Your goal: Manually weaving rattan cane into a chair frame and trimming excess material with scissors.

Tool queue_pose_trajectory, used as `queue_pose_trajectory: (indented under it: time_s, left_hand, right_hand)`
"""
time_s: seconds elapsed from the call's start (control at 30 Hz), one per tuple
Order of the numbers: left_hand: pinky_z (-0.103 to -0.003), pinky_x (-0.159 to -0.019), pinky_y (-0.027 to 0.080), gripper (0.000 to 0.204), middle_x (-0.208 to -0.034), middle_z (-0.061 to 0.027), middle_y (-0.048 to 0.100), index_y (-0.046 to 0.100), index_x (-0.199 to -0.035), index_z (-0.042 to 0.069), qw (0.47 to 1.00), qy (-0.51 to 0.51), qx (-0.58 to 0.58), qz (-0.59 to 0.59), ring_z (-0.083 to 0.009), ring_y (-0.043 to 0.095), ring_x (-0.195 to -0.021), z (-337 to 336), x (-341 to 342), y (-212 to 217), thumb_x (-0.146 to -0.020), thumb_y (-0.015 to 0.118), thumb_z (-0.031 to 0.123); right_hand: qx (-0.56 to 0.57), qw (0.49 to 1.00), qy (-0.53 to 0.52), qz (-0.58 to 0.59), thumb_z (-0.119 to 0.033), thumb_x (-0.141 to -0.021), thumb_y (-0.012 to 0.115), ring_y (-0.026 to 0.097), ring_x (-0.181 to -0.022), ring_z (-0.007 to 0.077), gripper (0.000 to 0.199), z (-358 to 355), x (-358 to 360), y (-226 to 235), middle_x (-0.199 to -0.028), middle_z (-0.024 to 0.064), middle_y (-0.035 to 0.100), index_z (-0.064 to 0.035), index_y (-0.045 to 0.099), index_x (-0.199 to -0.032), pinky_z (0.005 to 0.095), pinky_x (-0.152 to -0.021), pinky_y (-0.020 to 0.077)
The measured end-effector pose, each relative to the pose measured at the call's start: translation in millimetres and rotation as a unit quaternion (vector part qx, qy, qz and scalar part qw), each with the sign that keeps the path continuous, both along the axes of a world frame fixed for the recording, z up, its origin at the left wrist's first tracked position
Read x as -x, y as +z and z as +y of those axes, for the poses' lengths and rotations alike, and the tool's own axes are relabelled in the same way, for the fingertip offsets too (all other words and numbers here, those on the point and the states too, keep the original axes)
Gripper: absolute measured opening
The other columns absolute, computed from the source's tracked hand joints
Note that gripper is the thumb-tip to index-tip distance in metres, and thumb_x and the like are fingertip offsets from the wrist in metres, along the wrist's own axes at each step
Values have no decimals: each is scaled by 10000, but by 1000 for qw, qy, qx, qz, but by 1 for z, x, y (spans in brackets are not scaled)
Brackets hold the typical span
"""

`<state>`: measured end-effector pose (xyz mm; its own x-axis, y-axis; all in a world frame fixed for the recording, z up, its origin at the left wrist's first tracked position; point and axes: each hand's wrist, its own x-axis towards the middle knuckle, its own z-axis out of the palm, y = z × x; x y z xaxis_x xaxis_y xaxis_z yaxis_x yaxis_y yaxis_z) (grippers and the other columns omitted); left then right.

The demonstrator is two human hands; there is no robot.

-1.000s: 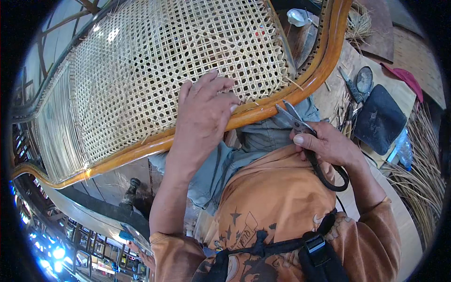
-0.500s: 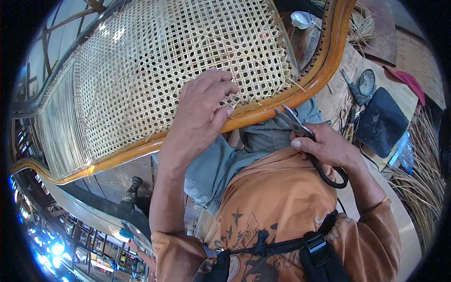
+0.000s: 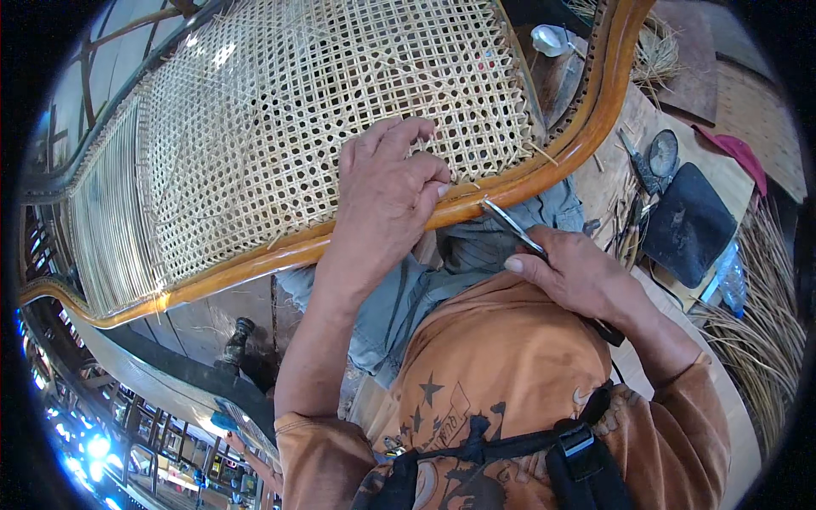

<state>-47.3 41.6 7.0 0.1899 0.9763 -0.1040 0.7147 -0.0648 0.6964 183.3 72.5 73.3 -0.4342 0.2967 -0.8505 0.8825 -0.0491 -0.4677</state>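
My left hand (image 3: pixel 384 189) lies over the woven cane webbing (image 3: pixel 319 110) close to the front rail of the varnished wooden frame (image 3: pixel 514 193). Its thumb and index finger are pressed together; whatever they pinch, if anything, is hidden. My right hand (image 3: pixel 576 274) grips a pair of scissors (image 3: pixel 515 226) below that rail. The blades look together, seen edge-on, with the tip up against the wood just right of my left hand. A loose cane end (image 3: pixel 541 153) pokes out over the rail near the corner.
At right lie a dark flat pad (image 3: pixel 693 223), a small oval dish (image 3: pixel 664 153) and loose cane strands (image 3: pixel 761 340). A white cup (image 3: pixel 551 40) stands beyond the frame. Cane strands run in one direction at the far left (image 3: pixel 110 221). Another person's arm (image 3: pixel 255 459) shows at lower left.
My left hand has shifted right along the rail, its thumb and index finger coming together. The scissors have closed and turned, their tip moving left onto the rail.
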Motion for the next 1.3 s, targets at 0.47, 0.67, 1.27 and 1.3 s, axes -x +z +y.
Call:
queue_pose_trajectory:
  time_s: [0.47,0.67,1.27,1.3]
  left_hand:
    - [-428,-995,296,106,-1239,-72,542,634,-850,102,999,14,-46,-22,-294,436,-1204,-7,-2,-12,-745,653,103]
    - [-461,-993,294,69,-1203,-77,556,654,-822,88,997,26,-60,-35,-292,435,-1197,-8,-3,-14,-771,643,133]
    - [-455,-997,294,76,-1244,-95,527,659,-841,98,1000,-23,-10,16,-311,433,-1198,3,-4,1,-785,631,141]
    - [-455,-997,294,76,-1244,-95,527,659,-841,98,999,-27,-7,23,-311,433,-1198,4,-5,3,-785,631,141]
  right_hand:
    - [-146,989,-14,-8,-388,-968,461,600,-736,462,471,-16,36,-3,-733,288,600,68,521,-870,509,-653,479]
    - [-191,981,20,-22,-390,-964,473,607,-698,446,458,-21,36,-9,-711,272,602,59,510,-879,498,-617,491]
    - [-137,991,-12,-10,-380,-955,487,611,-781,447,414,-25,-17,-11,-780,281,612,33,503,-929,500,-678,490]
    - [-134,991,-18,-4,-380,-955,487,611,-781,447,414,-25,-18,-11,-780,281,612,33,503,-929,500,-678,490]
